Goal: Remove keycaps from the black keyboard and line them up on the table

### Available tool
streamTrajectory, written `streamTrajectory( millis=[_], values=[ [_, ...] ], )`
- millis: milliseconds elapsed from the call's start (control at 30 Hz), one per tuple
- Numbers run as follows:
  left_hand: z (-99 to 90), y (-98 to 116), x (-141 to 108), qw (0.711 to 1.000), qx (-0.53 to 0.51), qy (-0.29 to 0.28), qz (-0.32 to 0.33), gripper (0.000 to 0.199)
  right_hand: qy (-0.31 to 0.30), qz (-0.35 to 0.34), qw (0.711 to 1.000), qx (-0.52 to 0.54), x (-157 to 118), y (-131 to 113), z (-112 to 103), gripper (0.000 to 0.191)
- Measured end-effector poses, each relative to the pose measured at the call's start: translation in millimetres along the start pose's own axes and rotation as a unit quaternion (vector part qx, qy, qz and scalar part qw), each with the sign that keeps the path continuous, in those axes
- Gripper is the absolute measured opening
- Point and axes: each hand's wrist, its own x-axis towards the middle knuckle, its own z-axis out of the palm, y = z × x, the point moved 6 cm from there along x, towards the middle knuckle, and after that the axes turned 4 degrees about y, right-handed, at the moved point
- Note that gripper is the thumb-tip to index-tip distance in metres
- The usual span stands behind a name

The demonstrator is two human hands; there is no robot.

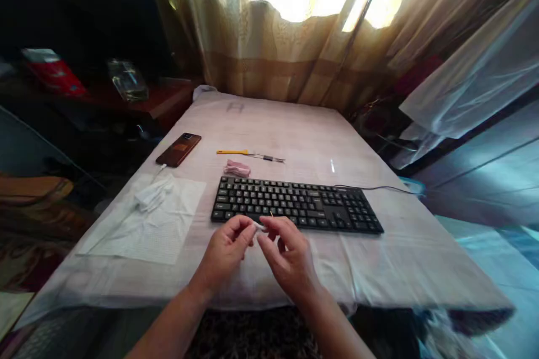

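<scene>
White wad [260, 227] was clamped in your left hand [227, 244] at the keyboard's [295, 205] near edge; your right hand's [290, 252] grip was indiscernible.

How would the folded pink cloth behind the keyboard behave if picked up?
The pink cloth would probably go floppy, since its folds look soft and loose. Being small, it is likely light, and seems unlikely to roll.

Phone [179, 150] on tablecloth [404, 263]; gold curtain [269, 50] beyond; red packet [59, 76] far left.
</scene>
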Motion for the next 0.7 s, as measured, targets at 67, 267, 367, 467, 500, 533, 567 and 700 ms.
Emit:
streamTrajectory(
  millis=[67, 267, 367, 467, 500, 533, 567, 700],
  values=[
    [6.0, 6, -7, 0.999, 0.016, -0.025, 0.013, 0.031, 0.011, 0.006, 1.000, 0.006, -5, -3, -5, 0.011],
    [13.7, 14, -23, 0.995, 0.045, -0.081, 0.025, 0.028, 0.027, 0.120, 0.990, 0.073, -21, 8, -13, 0.019],
    [11.7, 11, -26, 0.995, 0.050, -0.079, 0.014, 0.026, 0.039, 0.177, 0.978, 0.102, -27, 17, -15, 0.025],
    [11.2, 6, -26, 0.995, 0.053, -0.080, -0.002, 0.025, 0.044, 0.202, 0.971, 0.119, -29, 24, -15, 0.027],
    [11.3, 4, -26, 0.996, 0.051, -0.078, -0.007, 0.025, 0.043, 0.203, 0.971, 0.120, -29, 25, -15, 0.027],
    [11.6, 3, -26, 0.996, 0.049, -0.075, -0.011, 0.025, 0.043, 0.202, 0.971, 0.118, -30, 26, -14, 0.028],
    [12.2, 1, -26, 0.996, 0.047, -0.071, -0.016, 0.026, 0.044, 0.198, 0.972, 0.114, -30, 26, -14, 0.028],
    [15.8, -6, -25, 0.997, 0.036, -0.059, -0.041, 0.032, 0.046, 0.184, 0.976, 0.103, -30, 25, -12, 0.028]
  ],
)
